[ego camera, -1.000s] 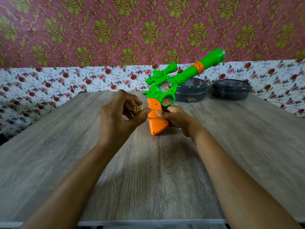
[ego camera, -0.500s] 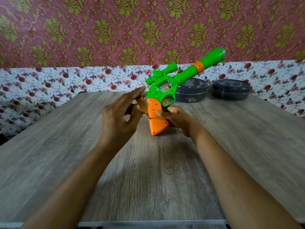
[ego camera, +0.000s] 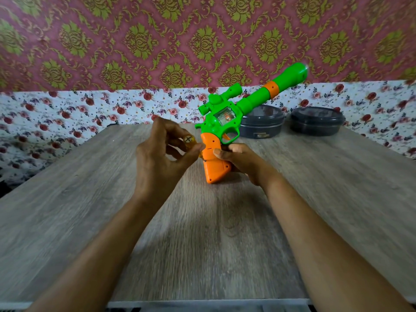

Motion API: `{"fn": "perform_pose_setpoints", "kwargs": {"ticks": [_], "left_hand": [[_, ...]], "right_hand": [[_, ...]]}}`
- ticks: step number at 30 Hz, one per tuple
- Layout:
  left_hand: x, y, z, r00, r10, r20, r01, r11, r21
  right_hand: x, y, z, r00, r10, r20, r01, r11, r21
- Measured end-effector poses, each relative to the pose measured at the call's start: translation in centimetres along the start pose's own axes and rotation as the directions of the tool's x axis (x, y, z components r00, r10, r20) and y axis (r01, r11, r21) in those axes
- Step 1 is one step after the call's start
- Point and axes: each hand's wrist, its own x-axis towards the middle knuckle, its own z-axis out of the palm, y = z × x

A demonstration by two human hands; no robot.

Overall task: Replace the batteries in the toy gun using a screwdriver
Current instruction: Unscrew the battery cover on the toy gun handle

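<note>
A green toy gun [ego camera: 227, 115] with an orange grip [ego camera: 212, 158] stands on its grip's butt on the wooden table [ego camera: 90, 199], barrel pointing up and to the right. My right hand [ego camera: 236, 158] holds the grip from the right side and behind. My left hand [ego camera: 162, 154] pinches a short screwdriver with a yellow see-through handle [ego camera: 189, 141] between thumb and fingers. The screwdriver's tip rests against the left edge of the orange grip, at a small dark screw. The blade is mostly hidden by my fingers.
Two dark round lidded containers stand at the table's back right, one [ego camera: 262, 123] just behind the gun and the other [ego camera: 316, 121] to its right. A flowered cloth [ego camera: 56, 113] and patterned wall back the table. The near table edge runs along the bottom.
My left hand's fingers have shifted around the screwdriver handle, first opening out, then closing again with the handle's end facing me. The gun and my right hand have stayed put.
</note>
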Motion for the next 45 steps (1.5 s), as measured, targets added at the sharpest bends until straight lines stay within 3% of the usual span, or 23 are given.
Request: {"fn": "perform_pose_setpoints", "kwargs": {"ticks": [8,15,27,37,45], "left_hand": [[0.40,-0.54,-0.12,0.998,0.063,0.003,-0.062,0.990,0.124],[0.36,-0.33,-0.20,0.994,0.106,0.021,-0.108,0.986,0.128],[-0.03,0.01,0.10,1.000,0.001,-0.022,0.000,1.000,0.031],[0.09,-0.19,-0.11,0.994,0.106,0.020,-0.107,0.992,0.062],[0.27,-0.05,-0.23,0.994,0.111,0.021,-0.112,0.993,0.027]], "right_hand": [[0.14,0.09,0.00,0.999,0.033,-0.015,-0.033,0.999,-0.027],[0.07,0.04,0.07,1.000,0.028,-0.013,-0.028,1.000,0.001],[0.12,0.11,0.17,0.999,0.020,-0.025,-0.020,1.000,-0.004],[0.22,0.28,0.07,1.000,0.009,-0.008,-0.009,0.999,0.038],[0.36,0.36,-0.03,1.000,0.021,-0.015,-0.021,1.000,0.013]]}}
